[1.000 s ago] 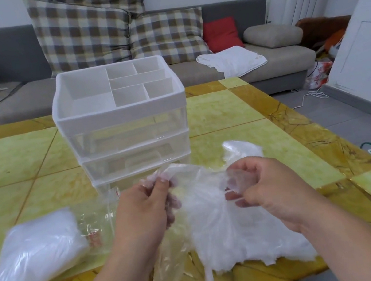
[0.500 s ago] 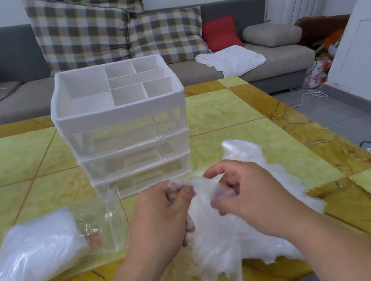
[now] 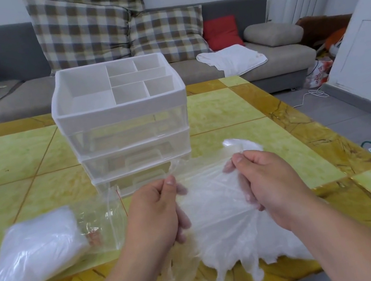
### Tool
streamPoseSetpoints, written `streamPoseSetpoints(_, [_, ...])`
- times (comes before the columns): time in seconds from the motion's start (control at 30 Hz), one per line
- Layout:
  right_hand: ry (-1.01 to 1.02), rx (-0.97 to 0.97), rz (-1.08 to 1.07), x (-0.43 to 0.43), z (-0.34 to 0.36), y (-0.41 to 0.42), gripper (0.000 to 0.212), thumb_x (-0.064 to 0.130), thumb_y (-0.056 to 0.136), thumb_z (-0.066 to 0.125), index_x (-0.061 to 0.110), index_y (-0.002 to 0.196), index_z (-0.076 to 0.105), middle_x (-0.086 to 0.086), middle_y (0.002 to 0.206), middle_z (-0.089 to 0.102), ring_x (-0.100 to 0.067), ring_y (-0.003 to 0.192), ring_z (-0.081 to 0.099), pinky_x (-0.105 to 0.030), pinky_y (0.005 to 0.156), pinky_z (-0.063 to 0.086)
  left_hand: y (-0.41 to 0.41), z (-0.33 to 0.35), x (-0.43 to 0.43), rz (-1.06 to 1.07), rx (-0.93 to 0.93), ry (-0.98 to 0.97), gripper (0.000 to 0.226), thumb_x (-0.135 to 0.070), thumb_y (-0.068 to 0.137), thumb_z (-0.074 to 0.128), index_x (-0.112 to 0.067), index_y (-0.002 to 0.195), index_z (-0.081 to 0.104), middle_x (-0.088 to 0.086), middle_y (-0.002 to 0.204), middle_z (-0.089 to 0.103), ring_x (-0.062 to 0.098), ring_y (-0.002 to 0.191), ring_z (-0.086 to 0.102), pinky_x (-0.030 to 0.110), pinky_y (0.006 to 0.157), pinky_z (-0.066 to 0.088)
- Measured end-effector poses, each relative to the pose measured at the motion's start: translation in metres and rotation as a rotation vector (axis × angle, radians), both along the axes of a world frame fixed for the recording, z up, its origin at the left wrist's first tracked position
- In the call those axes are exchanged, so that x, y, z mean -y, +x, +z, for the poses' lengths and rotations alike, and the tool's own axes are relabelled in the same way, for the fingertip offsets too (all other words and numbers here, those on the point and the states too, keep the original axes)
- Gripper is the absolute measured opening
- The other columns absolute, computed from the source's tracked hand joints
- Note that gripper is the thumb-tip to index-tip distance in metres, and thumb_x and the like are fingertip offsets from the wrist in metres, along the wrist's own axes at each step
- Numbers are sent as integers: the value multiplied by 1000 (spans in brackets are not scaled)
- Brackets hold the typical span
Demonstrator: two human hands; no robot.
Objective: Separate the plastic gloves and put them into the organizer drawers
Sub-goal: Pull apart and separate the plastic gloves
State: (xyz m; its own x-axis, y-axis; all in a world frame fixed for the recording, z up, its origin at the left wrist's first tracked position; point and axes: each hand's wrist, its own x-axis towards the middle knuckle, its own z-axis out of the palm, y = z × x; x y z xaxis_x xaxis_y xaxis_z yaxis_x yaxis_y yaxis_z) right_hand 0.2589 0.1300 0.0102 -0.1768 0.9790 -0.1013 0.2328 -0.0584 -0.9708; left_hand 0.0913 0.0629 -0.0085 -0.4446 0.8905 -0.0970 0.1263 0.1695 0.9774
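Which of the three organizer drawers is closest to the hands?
The bottom drawer, lowest in the stack: it sits just beyond the left hand, its right end hidden behind the plastic gloves. The other two are stacked above it.

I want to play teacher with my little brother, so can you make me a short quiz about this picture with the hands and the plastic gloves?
1. True or false: gloves lie in the top tray of the organizer.
2. What do the left hand and the right hand pinch? A) the loose plastic gloves B) a red cushion C) a drawer
3. Fill in: the packed bag lies on the table to the ___ of the left hand.
Key: 1 false, that tray holds nothing; 2 A; 3 left.
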Motion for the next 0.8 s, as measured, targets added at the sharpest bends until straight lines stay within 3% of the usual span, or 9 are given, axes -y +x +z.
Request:
streamPoseSetpoints(0.13, [22, -9, -9, -3, 2, 4, 34, 22, 107, 42, 12, 88, 68, -1, 41, 42, -9, 35, 35, -18, 35, 25, -11, 7, 0, -110, -144, -2, 28, -39, 96, 59, -14, 86, 65, 6, 56, 69, 16, 33, 49, 20, 39, 37])
streamPoseSetpoints(0.27, [-27, -73, 80, 0, 4, 4, 33, 22, 107, 44, 10, 88, 69, -2, 43, 39, -9, 34, 31, -19, 35, 24, -12, 13, 5, -203, 41, 22, 48, -56, 74, 65, -10, 87, 69, 5, 59, 69, 13, 47, 55, 22, 49, 42])
streamPoseSetpoints(0.37, [-62, -124, 131, 3, 3, 0, 29, 21, 105, 47, 8, 93, 70, -4, 45, 46, -11, 36, 35, -19, 37, 30, -9, 12, 4, -206, 126, -41, 30, -37, 91, 63, -11, 87, 76, 0, 49, 53, 10, 45, 46, 19, 48, 40])
streamPoseSetpoints(0.47, [-49, -192, 10, -2, 4, 2, 19, 18, 101, 55, 10, 94, 70, -6, 65, 69, -15, 50, 58, -22, 45, 47, -24, 4, -1, -78, 69, -47, 28, -21, 101, 54, -12, 86, 75, -1, 47, 50, 9, 41, 41, 19, 45, 39])
streamPoseSetpoints(0.6, [157, 134, -8, -6, -1, 17, 14, 8, 93, 64, 16, 83, 71, -1, 74, 73, -14, 64, 70, -23, 55, 52, -57, 0, 0, 201, -205, 14, 32, -27, 100, 57, -13, 74, 71, -4, 51, 56, 18, 47, 47, 32, 60, 41])
streamPoseSetpoints(0.7, [188, 328, 167, 4, -4, 20, 18, 5, 88, 66, 20, 79, 71, 2, 72, 73, -11, 60, 69, -27, 58, 55, -65, 6, 7, 286, -174, 29, 31, -24, 102, 53, -12, 77, 66, 2, 67, 63, 22, 53, 53, 34, 61, 46])
streamPoseSetpoints(0.8, [204, 613, 292, 10, -17, 21, 13, 17, 86, 70, 28, 80, 73, 11, 73, 70, -1, 67, 65, -16, 59, 50, -64, 8, 13, 299, -152, -9, 31, -21, 103, 50, -11, 78, 64, 6, 79, 67, 25, 57, 58, 39, 63, 51])
